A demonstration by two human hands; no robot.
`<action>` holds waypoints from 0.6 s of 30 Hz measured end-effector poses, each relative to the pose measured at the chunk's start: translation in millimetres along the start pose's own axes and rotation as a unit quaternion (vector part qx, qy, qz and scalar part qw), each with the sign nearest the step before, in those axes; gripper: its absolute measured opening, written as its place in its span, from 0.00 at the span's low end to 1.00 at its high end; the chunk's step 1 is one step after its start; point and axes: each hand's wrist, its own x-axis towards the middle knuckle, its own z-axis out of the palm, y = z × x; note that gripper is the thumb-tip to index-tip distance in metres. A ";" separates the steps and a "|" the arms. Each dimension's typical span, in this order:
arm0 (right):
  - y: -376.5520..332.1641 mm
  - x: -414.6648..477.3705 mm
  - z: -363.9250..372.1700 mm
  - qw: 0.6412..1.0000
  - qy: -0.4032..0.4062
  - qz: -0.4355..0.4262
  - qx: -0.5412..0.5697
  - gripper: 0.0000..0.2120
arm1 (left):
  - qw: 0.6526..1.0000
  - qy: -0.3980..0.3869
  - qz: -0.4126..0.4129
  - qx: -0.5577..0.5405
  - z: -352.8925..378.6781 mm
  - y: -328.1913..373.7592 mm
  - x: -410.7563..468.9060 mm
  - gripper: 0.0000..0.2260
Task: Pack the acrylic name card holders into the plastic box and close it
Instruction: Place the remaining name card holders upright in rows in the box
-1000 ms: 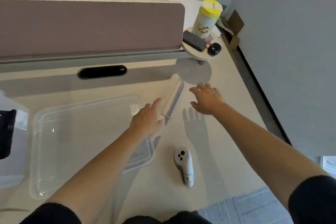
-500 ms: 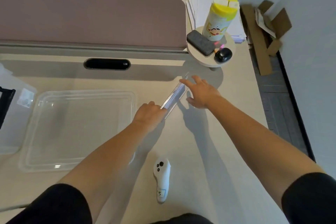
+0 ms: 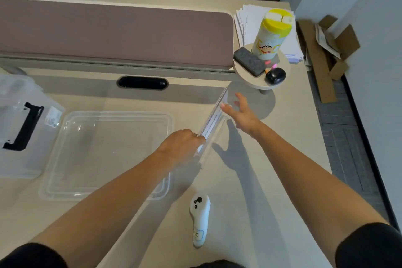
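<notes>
Acrylic holders [image 3: 212,123] pinched at near end by left hand [image 3: 181,143], right hand [image 3: 241,113] open at far end; stack may fan apart.

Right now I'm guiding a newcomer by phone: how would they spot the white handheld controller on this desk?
Start at the large clear plastic lid lying flat on the beige desk. Just past its near right corner, between the person's forearms, lies the white handheld controller. It is the only opaque white thing there, with black buttons at its far end and a handwritten label near its tail.
</notes>
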 end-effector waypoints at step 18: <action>-119.4 -129.1 171.5 0.992 0.034 -0.036 0.115 0.31 | 0.975 0.154 -0.031 -0.156 0.7 -81.5 -226.2 0.35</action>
